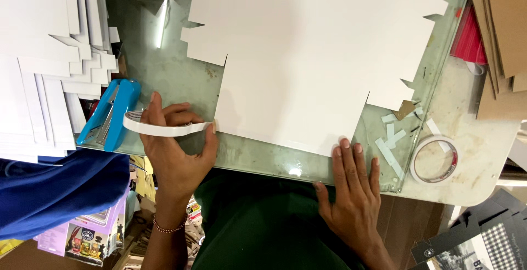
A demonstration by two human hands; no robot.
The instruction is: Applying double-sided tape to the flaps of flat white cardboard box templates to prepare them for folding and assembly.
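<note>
Left hand (175, 146) pinching tape strip (164, 129) beside white card (307, 56), right hand (355, 185) spread flat on it

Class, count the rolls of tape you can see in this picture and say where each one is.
2. One roll of tape is in the left hand, beside the blue stapler. The other roll lies on the table, right of the right hand. Others may be hidden.

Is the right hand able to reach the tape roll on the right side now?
Probably yes: the right hand lies flat on the white card's edge, and nothing stands between it and the tape roll.
</note>
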